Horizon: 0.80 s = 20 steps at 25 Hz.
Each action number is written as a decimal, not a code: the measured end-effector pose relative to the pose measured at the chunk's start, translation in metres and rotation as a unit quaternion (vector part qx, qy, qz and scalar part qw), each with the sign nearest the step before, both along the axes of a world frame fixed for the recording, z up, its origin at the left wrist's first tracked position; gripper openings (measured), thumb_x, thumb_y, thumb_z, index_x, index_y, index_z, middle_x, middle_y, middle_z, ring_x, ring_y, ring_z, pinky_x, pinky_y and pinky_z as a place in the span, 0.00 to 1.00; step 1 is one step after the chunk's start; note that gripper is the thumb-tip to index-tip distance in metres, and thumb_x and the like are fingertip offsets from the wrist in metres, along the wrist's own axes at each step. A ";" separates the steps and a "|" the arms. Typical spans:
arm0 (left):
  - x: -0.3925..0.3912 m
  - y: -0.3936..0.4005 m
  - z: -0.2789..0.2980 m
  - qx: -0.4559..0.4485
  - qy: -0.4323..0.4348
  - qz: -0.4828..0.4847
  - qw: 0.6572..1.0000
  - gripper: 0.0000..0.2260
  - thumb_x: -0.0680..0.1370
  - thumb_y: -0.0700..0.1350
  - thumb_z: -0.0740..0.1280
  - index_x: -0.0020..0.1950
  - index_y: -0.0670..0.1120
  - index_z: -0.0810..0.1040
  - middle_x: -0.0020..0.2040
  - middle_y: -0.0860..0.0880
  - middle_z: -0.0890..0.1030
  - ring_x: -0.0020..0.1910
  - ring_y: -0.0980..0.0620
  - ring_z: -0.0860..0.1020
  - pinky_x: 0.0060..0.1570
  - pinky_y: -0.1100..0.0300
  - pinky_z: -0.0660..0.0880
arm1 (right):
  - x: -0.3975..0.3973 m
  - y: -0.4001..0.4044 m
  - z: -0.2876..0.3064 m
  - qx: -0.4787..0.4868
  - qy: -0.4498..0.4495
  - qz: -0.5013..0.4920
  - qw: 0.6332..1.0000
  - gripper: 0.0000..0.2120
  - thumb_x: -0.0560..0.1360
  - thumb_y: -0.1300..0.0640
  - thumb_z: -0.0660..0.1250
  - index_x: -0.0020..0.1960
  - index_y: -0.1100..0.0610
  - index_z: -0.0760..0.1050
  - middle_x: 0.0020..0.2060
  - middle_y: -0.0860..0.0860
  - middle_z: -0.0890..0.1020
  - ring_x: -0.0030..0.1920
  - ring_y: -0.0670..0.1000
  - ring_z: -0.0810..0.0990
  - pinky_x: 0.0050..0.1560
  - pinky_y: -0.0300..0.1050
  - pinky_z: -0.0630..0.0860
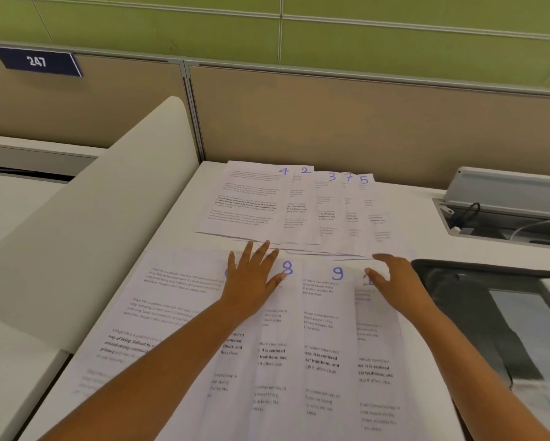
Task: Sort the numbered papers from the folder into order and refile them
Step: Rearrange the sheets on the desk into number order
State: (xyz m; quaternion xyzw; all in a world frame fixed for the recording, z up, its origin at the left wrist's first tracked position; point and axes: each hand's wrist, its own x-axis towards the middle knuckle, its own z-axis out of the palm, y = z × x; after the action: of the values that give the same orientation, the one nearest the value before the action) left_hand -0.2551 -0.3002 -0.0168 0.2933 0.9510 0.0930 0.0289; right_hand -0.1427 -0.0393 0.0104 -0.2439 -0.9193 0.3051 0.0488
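Observation:
Printed white sheets with blue handwritten numbers lie fanned in two rows on the white desk (404, 214). The far row (286, 205) shows 4, 2, 3, 7 and 5 from left to right. In the near row (318, 338) the sheets marked 8 (287, 268) and 9 (337, 272) show; a leftmost sheet's number is hidden. My left hand (254, 278) presses flat, fingers spread, on the near row beside the 8. My right hand (391, 278) rests on the rightmost near sheet, with thumb and fingers curved at its top corner and its number covered.
A dark folder (477, 316) with a clear sleeve lies open at the right edge of the desk. A grey cable tray (502, 202) with cords sits at the back right. A curved white divider (86, 237) rises on the left, beige partition panels behind.

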 end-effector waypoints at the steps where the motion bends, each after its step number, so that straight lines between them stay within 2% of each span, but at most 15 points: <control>1: 0.010 -0.006 -0.001 0.019 0.004 -0.002 1.000 0.51 0.60 0.71 0.18 0.77 0.54 0.50 0.77 0.53 0.48 0.76 0.48 0.43 0.71 0.44 0.40 | 0.018 -0.006 0.001 -0.009 -0.010 -0.009 1.000 0.23 0.76 0.51 0.65 0.69 0.57 0.68 0.66 0.58 0.72 0.64 0.57 0.72 0.64 0.49 0.68; 4: 0.039 -0.027 -0.006 0.094 0.012 -0.003 0.996 0.45 0.68 0.72 0.26 0.76 0.52 0.55 0.77 0.52 0.52 0.76 0.47 0.45 0.70 0.43 0.41 | 0.070 -0.031 0.004 -0.033 -0.042 -0.025 0.998 0.24 0.76 0.49 0.66 0.69 0.54 0.67 0.65 0.58 0.72 0.62 0.58 0.74 0.62 0.53 0.72; 7: 0.072 -0.048 -0.011 0.124 0.031 0.008 0.992 0.37 0.75 0.69 0.35 0.73 0.50 0.63 0.75 0.49 0.60 0.74 0.46 0.50 0.68 0.38 0.49 | 0.106 -0.062 0.001 -0.041 -0.072 -0.017 0.996 0.22 0.76 0.49 0.65 0.69 0.51 0.67 0.63 0.54 0.72 0.60 0.54 0.75 0.58 0.49 0.74; 9: 0.093 -0.059 -0.013 0.100 0.051 0.005 0.994 0.31 0.79 0.65 0.40 0.71 0.49 0.68 0.72 0.47 0.67 0.73 0.42 0.57 0.65 0.37 0.55 | 0.117 -0.076 0.001 -0.045 -0.084 -0.033 0.995 0.22 0.76 0.48 0.65 0.69 0.50 0.66 0.63 0.53 0.73 0.56 0.52 0.77 0.55 0.46 0.74; 11: 0.108 -0.070 -0.016 0.072 0.089 0.007 0.993 0.27 0.81 0.61 0.43 0.67 0.49 0.72 0.69 0.46 0.71 0.70 0.43 0.61 0.66 0.38 0.57 | 0.122 -0.087 0.003 -0.050 -0.093 -0.046 0.993 0.23 0.76 0.47 0.64 0.69 0.50 0.66 0.62 0.53 0.73 0.55 0.52 0.78 0.53 0.43 0.74; 13: 0.117 -0.083 -0.019 0.048 0.097 0.031 0.994 0.29 0.81 0.60 0.41 0.63 0.48 0.76 0.67 0.46 0.73 0.69 0.43 0.61 0.67 0.39 0.53 | 0.126 -0.099 0.004 -0.048 -0.094 -0.039 0.994 0.22 0.77 0.47 0.64 0.69 0.50 0.66 0.61 0.52 0.74 0.55 0.51 0.78 0.50 0.41 0.74; 15: 0.119 -0.095 -0.022 0.010 0.074 0.064 0.995 0.32 0.81 0.60 0.39 0.59 0.48 0.80 0.65 0.45 0.75 0.67 0.40 0.64 0.63 0.35 0.60 | 0.128 -0.113 0.006 -0.045 -0.081 -0.016 0.996 0.21 0.77 0.47 0.64 0.68 0.49 0.67 0.58 0.50 0.75 0.52 0.48 0.77 0.48 0.38 0.73; 17: 0.121 -0.104 -0.028 -0.027 0.046 0.085 0.995 0.33 0.80 0.61 0.39 0.57 0.49 0.81 0.63 0.45 0.77 0.64 0.37 0.70 0.53 0.32 0.66 | 0.126 -0.129 0.006 -0.055 -0.064 0.009 0.996 0.17 0.77 0.48 0.64 0.64 0.48 0.70 0.51 0.47 0.77 0.46 0.45 0.77 0.44 0.34 0.72; 20: 0.127 -0.113 -0.039 -0.019 0.032 0.101 0.994 0.28 0.79 0.63 0.40 0.65 0.53 0.72 0.63 0.46 0.77 0.65 0.38 0.66 0.50 0.31 0.67 | 0.115 -0.160 0.007 -0.145 -0.070 0.031 0.986 0.09 0.78 0.51 0.64 0.55 0.53 0.76 0.38 0.46 0.80 0.32 0.40 0.78 0.33 0.33 0.72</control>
State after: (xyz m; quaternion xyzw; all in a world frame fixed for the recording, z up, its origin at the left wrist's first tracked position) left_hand -0.1277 -0.4128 -0.0558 0.1984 0.9778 0.0678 -0.0053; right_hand -0.0273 -0.1995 0.0171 -0.2406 -0.8734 0.4192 -0.0607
